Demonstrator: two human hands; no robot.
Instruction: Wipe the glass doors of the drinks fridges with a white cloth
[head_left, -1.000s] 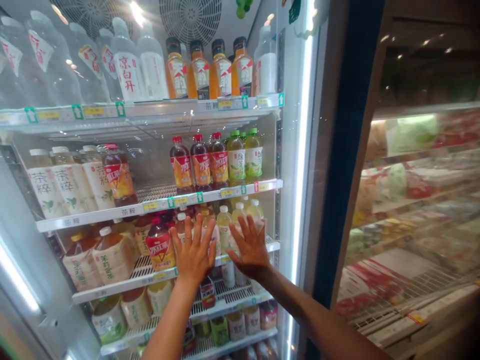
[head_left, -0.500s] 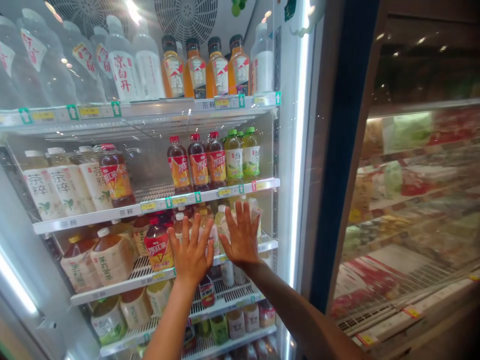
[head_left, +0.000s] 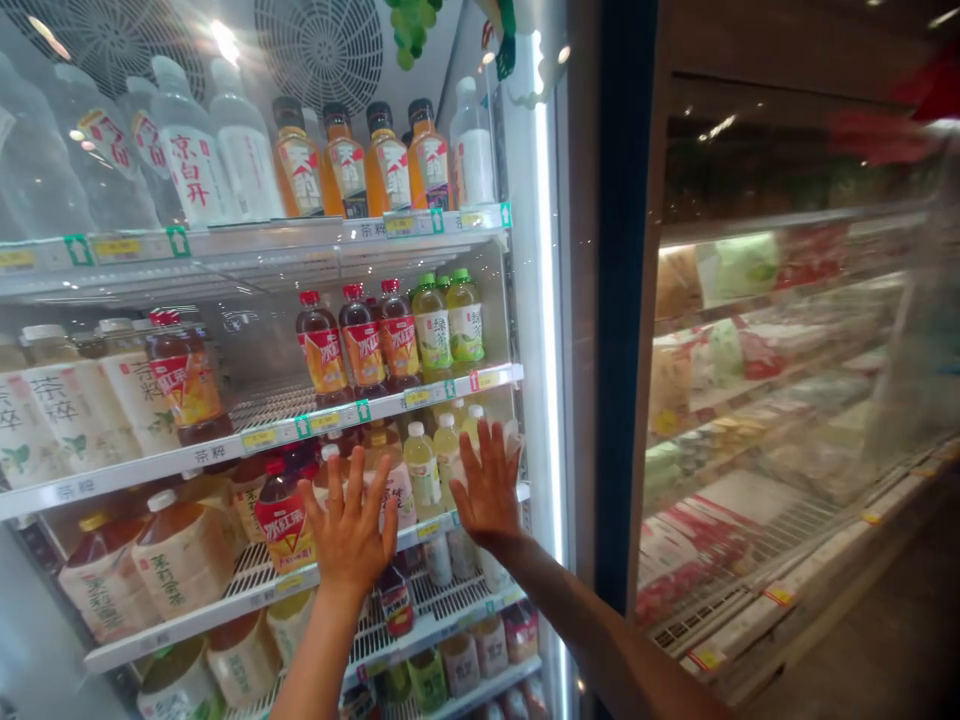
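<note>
My left hand [head_left: 351, 525] is raised with its fingers spread and nothing in it. It overlaps the view of a large red-labelled iced tea bottle [head_left: 285, 520] on the third shelf. My right hand [head_left: 487, 490], also spread and holding nothing, appears in front of small bottles with white caps, such as a pale yellow bottle [head_left: 422, 470]. Light reflections suggest glass between me and the shelves. Both palms face it, but I cannot tell whether they press on it. Above the hands stand red-capped iced tea bottles [head_left: 365, 345] and green tea bottles [head_left: 466, 325].
Clear water bottles [head_left: 196, 165] and orange drink bottles [head_left: 388, 165] line the top shelf. A bright light strip [head_left: 551, 330] runs down the cooler's right side, beside a dark upright post [head_left: 622, 320]. Farther right, blurred packaged goods [head_left: 705, 550] fill another display case.
My view has swung to the right, so the shelves sit farther left. The hands are slightly farther apart, both still spread and without anything in them.
</note>
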